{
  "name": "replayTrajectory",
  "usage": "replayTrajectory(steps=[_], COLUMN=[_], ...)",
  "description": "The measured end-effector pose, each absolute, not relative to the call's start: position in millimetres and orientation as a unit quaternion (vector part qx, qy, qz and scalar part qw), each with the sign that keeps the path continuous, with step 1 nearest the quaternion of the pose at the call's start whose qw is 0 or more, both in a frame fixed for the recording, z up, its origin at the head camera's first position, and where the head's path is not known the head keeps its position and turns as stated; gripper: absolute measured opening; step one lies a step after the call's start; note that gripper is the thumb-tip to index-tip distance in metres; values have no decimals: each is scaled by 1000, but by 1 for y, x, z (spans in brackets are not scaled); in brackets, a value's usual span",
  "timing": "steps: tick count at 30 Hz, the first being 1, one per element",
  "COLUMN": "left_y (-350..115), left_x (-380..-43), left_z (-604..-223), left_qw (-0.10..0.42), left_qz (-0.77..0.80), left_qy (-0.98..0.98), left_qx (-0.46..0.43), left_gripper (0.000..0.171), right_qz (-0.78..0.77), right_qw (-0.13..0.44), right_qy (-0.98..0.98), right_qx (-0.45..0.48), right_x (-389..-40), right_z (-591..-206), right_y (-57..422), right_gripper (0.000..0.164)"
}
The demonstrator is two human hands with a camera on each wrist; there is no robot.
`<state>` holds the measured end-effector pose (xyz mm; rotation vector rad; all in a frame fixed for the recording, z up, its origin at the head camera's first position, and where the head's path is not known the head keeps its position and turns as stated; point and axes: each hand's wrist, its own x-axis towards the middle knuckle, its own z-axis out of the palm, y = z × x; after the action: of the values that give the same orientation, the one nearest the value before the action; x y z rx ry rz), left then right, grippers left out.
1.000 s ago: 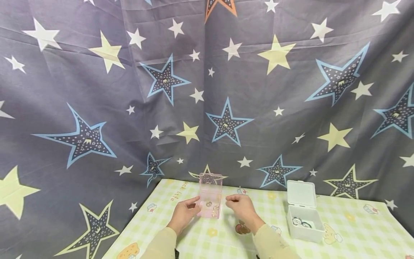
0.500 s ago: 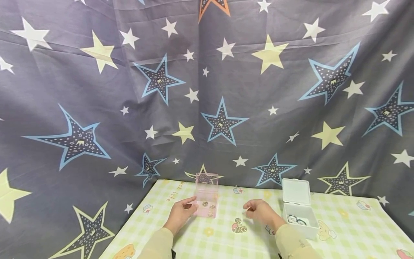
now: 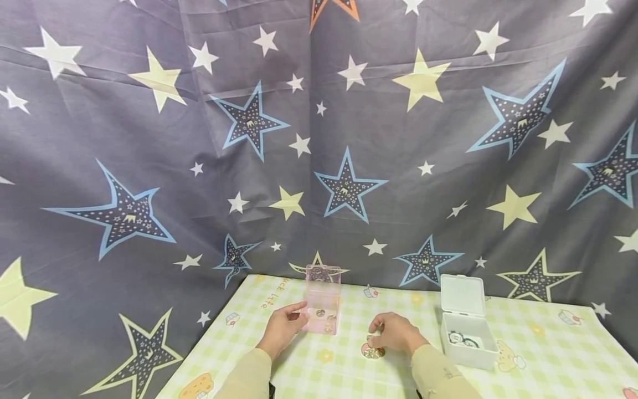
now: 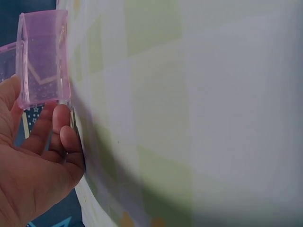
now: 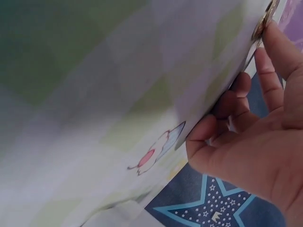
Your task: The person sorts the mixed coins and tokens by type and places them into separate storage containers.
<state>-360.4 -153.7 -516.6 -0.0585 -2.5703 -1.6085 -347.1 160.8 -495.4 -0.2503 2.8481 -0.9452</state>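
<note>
An uncovered clear pink plastic box (image 3: pixel 319 324) stands upright on the cloth with its lid raised, several gold coin-like discs (image 3: pixel 330 319) inside. My left hand (image 3: pixel 283 330) holds its left side, with the thumb against the wall in the left wrist view and the other fingers near its base (image 4: pixel 45 101). To the right lies a small pile of gold discs (image 3: pixel 372 352). My right hand (image 3: pixel 397 331) is bent over that pile. In the right wrist view, the thumb touches the edge of a gold disc (image 5: pixel 259 29); whether any disc is pinched is hard to see.
At the right stands a white box (image 3: pixel 468 352), lid up, with several white and dark round pieces (image 3: pixel 462 339) inside. A green checked cloth (image 3: pixel 543 354) covers the table. A dark star-patterned curtain (image 3: pixel 279 238) hangs behind.
My right hand has moved from beside the pink box to the right, then down and back left onto the disc pile. The left hand has stayed on the box.
</note>
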Motion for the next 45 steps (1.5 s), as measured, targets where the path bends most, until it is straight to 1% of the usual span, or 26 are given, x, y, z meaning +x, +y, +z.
replayTrajectory(steps=[3,16,24,28,32,36,41,45], left_y=[-154,-152,-152,-152,-152,-151,-151,-151], left_x=[-361,-359,-357,-358,-358,-358,-356,-356], left_z=[-516,-514,-512,-512,-513,-513,-511,-511], left_qw=[51,48,52,51,49,50,51,53], left_qz=[-526,-525,-530,-531,-533,-533,-530,-529], left_qy=[-849,-849,-846,-845,-845,-844,-846,-847], left_qx=[-16,-17,-22,-23,-20,-18,-20,-19], left_gripper=[46,46,45,45,45,46,46,45], right_qz=[-306,-290,-305,-330,-365,-410,-440,-439], right_qw=[69,82,65,60,43,30,50,66], right_qy=[948,953,950,942,930,910,893,892], right_qx=[-63,-23,-29,-23,-29,-56,-84,-88], right_x=[-346,-344,-346,-346,-345,-346,-347,-348], right_z=[-494,-487,-488,-489,-492,-494,-496,-497], right_y=[157,149,149,150,152,156,161,164], right_gripper=[23,22,30,30,27,21,9,8])
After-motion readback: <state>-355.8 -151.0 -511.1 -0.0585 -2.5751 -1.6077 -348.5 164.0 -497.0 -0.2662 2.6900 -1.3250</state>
